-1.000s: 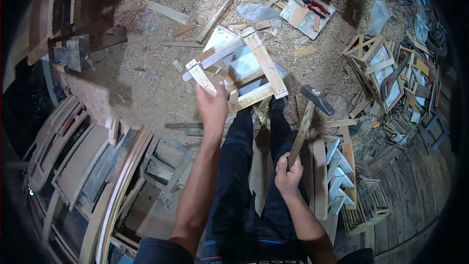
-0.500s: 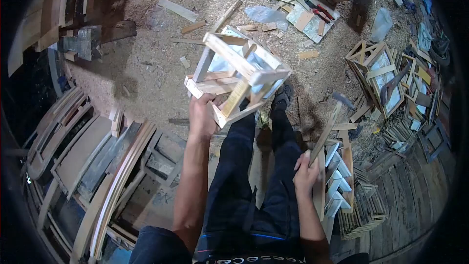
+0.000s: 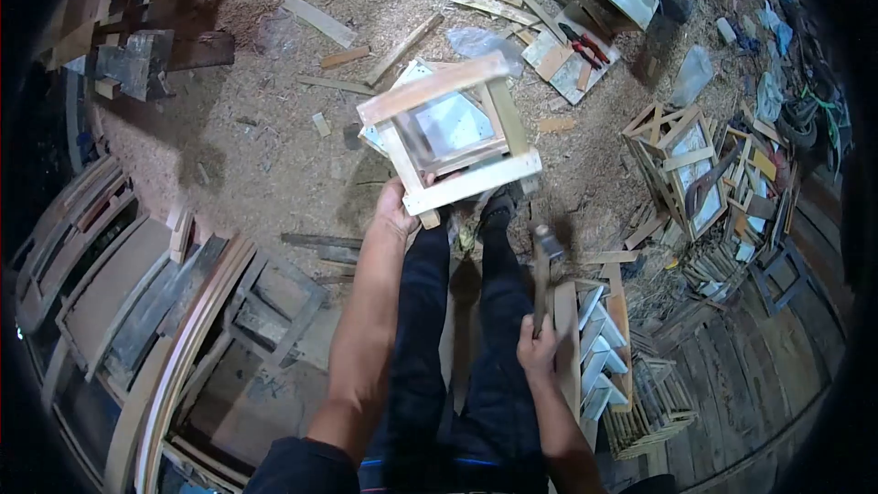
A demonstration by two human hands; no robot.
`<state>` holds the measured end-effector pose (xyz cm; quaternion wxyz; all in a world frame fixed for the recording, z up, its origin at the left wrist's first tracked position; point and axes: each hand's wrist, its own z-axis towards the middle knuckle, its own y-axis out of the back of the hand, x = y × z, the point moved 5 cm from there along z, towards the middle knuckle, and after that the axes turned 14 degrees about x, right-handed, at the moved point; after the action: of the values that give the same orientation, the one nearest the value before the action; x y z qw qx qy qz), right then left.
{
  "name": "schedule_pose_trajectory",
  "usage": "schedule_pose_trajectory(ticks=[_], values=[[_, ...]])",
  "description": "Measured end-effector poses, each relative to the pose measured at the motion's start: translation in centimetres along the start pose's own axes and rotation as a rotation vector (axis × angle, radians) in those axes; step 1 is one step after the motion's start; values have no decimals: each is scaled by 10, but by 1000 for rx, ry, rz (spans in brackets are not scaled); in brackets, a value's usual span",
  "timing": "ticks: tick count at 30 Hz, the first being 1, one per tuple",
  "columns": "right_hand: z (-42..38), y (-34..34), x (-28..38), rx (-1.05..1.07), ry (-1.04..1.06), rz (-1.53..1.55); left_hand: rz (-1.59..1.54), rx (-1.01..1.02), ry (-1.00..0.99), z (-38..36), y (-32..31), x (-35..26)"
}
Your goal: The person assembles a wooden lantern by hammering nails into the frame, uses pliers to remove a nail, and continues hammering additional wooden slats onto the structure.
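My left hand point(image 3: 395, 208) grips the lower left corner of a small wooden frame point(image 3: 471, 185), holding it up over the floor in front of my legs. The frame is built from pale slats, with an open middle through which a whitish panel point(image 3: 450, 124) shows. In my right hand point(image 3: 537, 345) is a hammer point(image 3: 542, 267), grasped by its wooden handle with the metal head pointing up and away from me. The hammer is apart from the frame, lower and to its right. Fingers of the left hand are partly hidden behind the slats.
Wood scraps and shavings litter the floor point(image 3: 274, 142). Red-handled pliers point(image 3: 583, 46) lie on a board at the back. More wooden frames point(image 3: 677, 160) and a handsaw point(image 3: 706, 185) are at right. A slatted wooden piece point(image 3: 599, 348) stands beside my right hand; curved wooden parts point(image 3: 197, 338) fill the left.
The wooden frame has been turned in my left hand, so its open side now faces up toward me. My right hand has shifted left with the hammer, which is now more upright.
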<state>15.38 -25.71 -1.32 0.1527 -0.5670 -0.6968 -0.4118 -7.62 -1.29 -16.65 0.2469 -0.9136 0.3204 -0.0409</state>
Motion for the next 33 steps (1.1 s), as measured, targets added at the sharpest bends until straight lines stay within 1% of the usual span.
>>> schedule_pose_trajectory(ticks=[2, 3, 4, 6, 7, 9, 10, 12, 13, 14, 16, 17, 18, 20, 21, 22, 24, 26, 27, 28, 30, 31, 32, 33], values=[[2, -15, -2, 91, -24, -90, 56, -9, 108, -3, -15, 0], [9, -23, -1, 156, -94, -66, -14, -19, 168, 9, -1, -2], [16, -34, -7, 162, -81, 1, -22, -18, 170, 9, -1, -1], [30, -55, -20, 169, -94, -4, 235, 21, 183, 8, -4, -5], [37, -62, -24, 167, -93, -13, 228, 27, 186, -3, -17, -5], [50, -69, -25, 114, -65, 0, 588, -62, 224, -33, -39, -10], [56, -73, -23, 113, -66, -7, 582, -59, 227, -33, -30, -11], [69, -78, -16, 62, 20, -8, 1124, 34, -222, -32, -22, -39], [74, -81, -17, 75, 6, -36, 1305, 77, -451, -47, -34, -41], [75, -83, -21, 74, -1, -43, 1300, 79, -443, -55, -37, -38], [82, -91, -26, 91, -8, -41, 1501, 309, -514, -67, -58, -32], [82, -94, -30, 96, -14, -46, 1349, 358, -427, -60, -59, -30], [85, -95, -30, 87, -3, -41, 1342, 355, -423, -58, -60, -32], [92, -98, -30, 73, 12, -42, 1607, 346, -248, -47, -60, -27], [93, -101, -31, 86, 17, -13, 1565, 409, -324, -42, -60, -25], [93, -103, -32, 102, 19, 16, 1559, 407, -320, -38, -55, -24], [93, -108, -34, 85, 16, 13, 1647, 468, -362, -36, -53, -25], [92, -115, -40, 106, -55, 110, 1641, 465, -366, -38, -54, -25], [93, -121, -42, 105, -58, 206, 1637, 467, -365, -39, -56, -26], [91, -124, -43, 106, -61, 210, 1641, 465, -361, -39, -57, -27], [83, -143, -45, 320, -211, 846, 1651, 477, -332, -39, -55, -26], [83, -142, -24, 319, -264, 921, 1655, 477, -321, -38, -53, -26], [81, -141, -24, 315, -273, 924, 1655, 480, -315, -37, -51, -26], [82, -140, -22, 359, -237, 893, 1655, 486, -313, -36, -51, -26]])
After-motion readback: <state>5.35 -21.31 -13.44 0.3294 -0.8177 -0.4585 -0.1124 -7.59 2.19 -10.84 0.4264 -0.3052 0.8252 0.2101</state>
